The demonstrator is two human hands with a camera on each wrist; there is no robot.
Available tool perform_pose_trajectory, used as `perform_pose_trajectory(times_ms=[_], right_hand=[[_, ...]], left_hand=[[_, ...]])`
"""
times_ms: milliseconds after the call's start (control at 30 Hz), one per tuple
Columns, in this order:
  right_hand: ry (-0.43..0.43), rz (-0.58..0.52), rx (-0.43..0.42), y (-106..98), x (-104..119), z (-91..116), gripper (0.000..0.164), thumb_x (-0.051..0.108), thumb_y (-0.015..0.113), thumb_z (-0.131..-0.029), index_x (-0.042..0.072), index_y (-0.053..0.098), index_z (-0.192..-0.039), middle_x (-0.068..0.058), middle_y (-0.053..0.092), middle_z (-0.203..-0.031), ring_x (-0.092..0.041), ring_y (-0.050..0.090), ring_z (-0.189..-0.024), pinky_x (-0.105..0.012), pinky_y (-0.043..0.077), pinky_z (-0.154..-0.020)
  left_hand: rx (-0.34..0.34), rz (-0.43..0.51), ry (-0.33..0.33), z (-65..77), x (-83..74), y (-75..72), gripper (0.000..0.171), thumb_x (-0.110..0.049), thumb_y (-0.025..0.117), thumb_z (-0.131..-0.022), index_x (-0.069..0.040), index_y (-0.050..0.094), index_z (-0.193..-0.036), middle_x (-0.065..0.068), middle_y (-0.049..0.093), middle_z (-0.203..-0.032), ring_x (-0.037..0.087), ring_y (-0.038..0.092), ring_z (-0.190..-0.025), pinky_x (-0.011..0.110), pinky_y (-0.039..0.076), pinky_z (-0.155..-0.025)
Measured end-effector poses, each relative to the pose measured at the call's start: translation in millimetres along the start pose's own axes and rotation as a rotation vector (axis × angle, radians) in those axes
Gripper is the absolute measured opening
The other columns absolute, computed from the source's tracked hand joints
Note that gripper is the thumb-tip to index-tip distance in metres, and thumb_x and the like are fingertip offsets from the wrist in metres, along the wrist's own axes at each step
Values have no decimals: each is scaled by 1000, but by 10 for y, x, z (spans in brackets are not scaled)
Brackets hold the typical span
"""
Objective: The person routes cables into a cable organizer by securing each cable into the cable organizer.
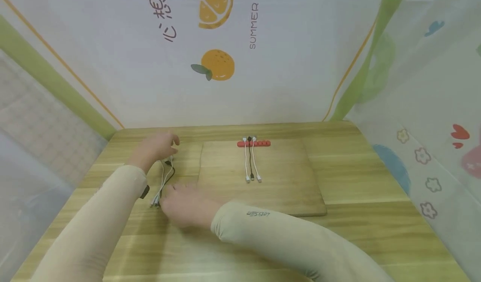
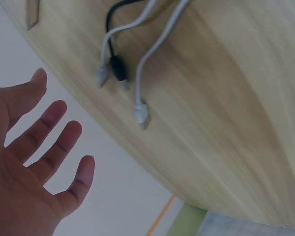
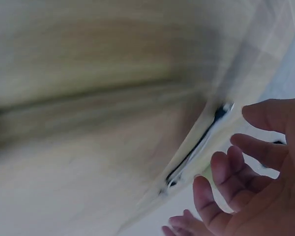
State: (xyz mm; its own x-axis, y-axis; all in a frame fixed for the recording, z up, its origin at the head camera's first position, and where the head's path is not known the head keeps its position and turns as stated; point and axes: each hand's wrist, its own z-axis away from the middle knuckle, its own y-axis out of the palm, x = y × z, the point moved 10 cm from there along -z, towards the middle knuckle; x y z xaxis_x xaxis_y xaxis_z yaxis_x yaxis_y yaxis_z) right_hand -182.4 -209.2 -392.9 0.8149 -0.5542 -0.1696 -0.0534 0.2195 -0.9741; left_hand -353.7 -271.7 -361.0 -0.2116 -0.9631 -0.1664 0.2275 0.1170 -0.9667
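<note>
A loose bunch of short USB cables, white ones (image 1: pixel 163 181) and a black one (image 1: pixel 171 176), lies on the left of the table. Above its far end is my left hand (image 1: pixel 159 145), fingers spread and loosely bent, nothing in them. The left wrist view shows two white cable ends and a black connector (image 2: pixel 118 68) apart from that hand (image 2: pixel 24 172). My right hand (image 1: pixel 184 204), slightly blurred, is beside the bunch's near end. Its fingers are loosely curved around nothing in the right wrist view, close to the black cable (image 3: pixel 194 147).
A thin wooden board (image 1: pixel 285 181) lies mid-table. On its far edge a red cable holder strip (image 1: pixel 264 143) carries two white cables and a black cable (image 1: pixel 250 161), running side by side towards me. A printed curtain (image 1: pixel 278 85) hangs behind the table.
</note>
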Motion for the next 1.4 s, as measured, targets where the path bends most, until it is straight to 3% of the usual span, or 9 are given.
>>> perform_pose_trajectory(times_ms=[233,500,633,833,933,1067,1400], right_hand=[[16,102,-11,43,285,-207,53,46,49,-109,32,44,-160,9,42,-159,-7,46,-138,-26,52,-95],[52,113,53,171,369,-331,56,47,37,-112,37,29,-167,12,31,-171,-3,40,-144,-24,46,-109],[33,157,29,148,414,-338,48,44,37,-113,36,42,-160,14,46,-158,-4,46,-136,-23,47,-96],[22,195,-86,77,447,-347,27,36,43,-112,39,66,-126,13,60,-134,-6,56,-119,-22,48,-83],[8,224,-123,63,453,-366,26,33,45,-112,39,69,-120,11,63,-129,-6,60,-112,-21,52,-83],[-14,266,-122,65,455,-396,27,31,44,-113,40,68,-123,10,64,-128,-7,63,-107,-20,55,-84],[-59,251,-137,32,448,-386,25,29,49,-112,44,70,-112,12,67,-113,-4,66,-97,-21,53,-79]], left_hand=[[14,3,-35,14,145,102,41,-18,63,-105,2,62,-140,29,66,-135,46,65,-122,68,53,-99],[33,21,-87,19,291,262,43,-19,63,-104,3,60,-141,28,70,-134,49,64,-126,71,46,-109],[37,33,-99,43,298,300,44,-18,61,-104,5,60,-141,29,68,-136,51,62,-129,71,47,-108],[33,29,-85,42,252,313,42,-11,59,-100,6,61,-139,32,65,-140,51,63,-127,69,51,-103],[25,30,-76,28,269,305,44,-6,60,-96,8,61,-138,32,67,-135,49,64,-123,68,52,-103],[31,58,-70,28,287,280,45,-2,60,-94,11,59,-137,32,69,-130,44,67,-116,66,52,-103],[59,75,-73,53,274,249,45,2,55,-93,13,60,-137,36,62,-139,54,61,-128,68,49,-108]])
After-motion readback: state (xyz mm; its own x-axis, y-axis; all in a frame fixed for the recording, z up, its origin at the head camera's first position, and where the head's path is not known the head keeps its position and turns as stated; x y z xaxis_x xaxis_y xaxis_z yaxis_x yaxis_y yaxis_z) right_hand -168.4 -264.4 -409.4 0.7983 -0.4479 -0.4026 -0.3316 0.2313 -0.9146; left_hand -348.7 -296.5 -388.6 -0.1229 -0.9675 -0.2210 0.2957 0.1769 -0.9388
